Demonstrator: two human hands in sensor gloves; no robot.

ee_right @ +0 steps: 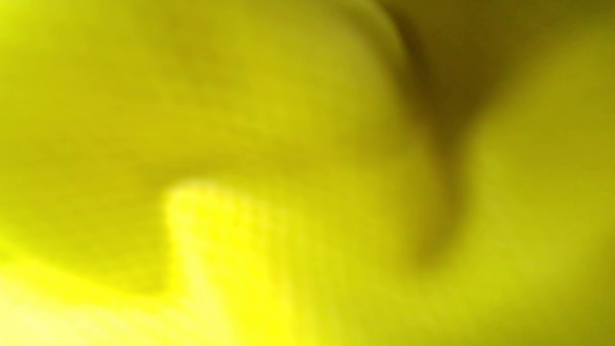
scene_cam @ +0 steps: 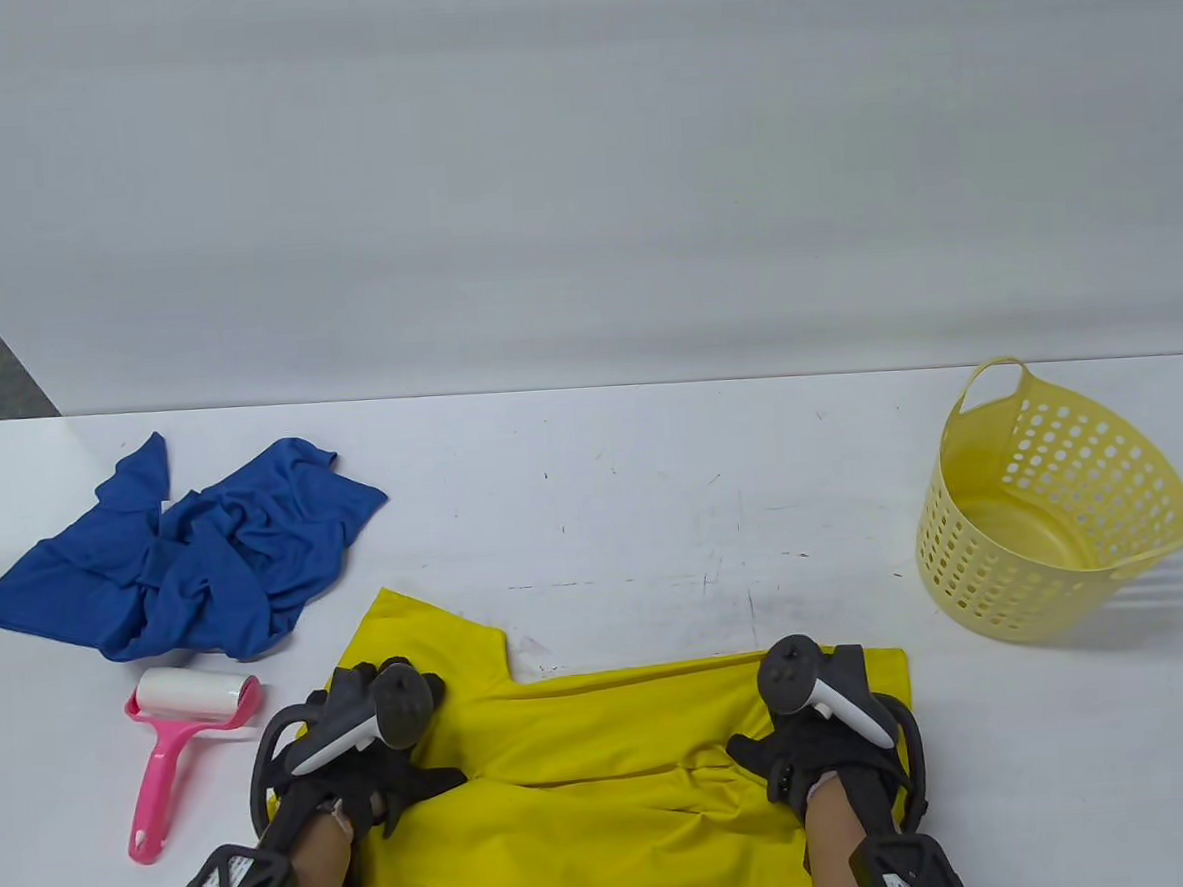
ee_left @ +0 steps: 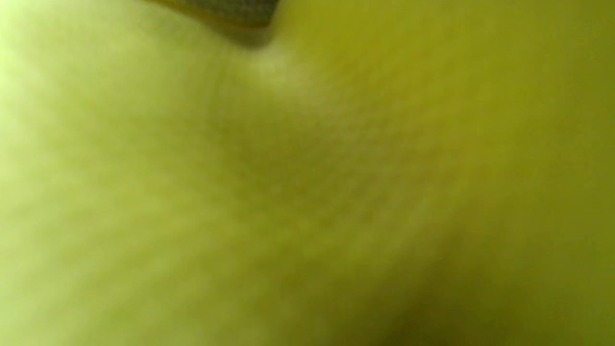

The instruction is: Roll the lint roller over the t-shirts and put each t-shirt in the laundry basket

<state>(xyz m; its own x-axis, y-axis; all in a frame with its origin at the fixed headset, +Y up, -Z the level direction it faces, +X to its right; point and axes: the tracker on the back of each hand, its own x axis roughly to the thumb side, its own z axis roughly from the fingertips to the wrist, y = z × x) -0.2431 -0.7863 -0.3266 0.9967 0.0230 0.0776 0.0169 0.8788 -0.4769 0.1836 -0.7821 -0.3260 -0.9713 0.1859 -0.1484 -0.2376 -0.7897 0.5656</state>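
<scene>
Yellow t-shirt (scene_cam: pixel 611 763): it is lying spread at the table's 6 o'clock edge, one sleeve pointing toward 11 o'clock, creases gathering between your hands.
Left hand (scene_cam: pixel 371 768): you are resting it on the shirt's left part, thumb spreading out to 3 o'clock; the tracker is hiding the fingers, so I cannot tell whether they are gripping cloth or lying flat.
Right hand (scene_cam: pixel 820 740): you are resting it on the shirt's right part, near its 3 o'clock edge; the fingers are hidden too, so the grip cannot be told.
Wrist views: both are showing only blurred yellow cloth pressed close to the lens.
Lint roller (scene_cam: pixel 185 754): it is lying free on the table at 9 o'clock from your left hand, pink handle pointing to 7 o'clock, white roll at its far end.
Blue t-shirt (scene_cam: pixel 183 559): it is lying crumpled at 12 o'clock from the roller.
Laundry basket (scene_cam: pixel 1046 501): it is standing upright at the table's 3 o'clock side, well apart from the yellow shirt.
</scene>
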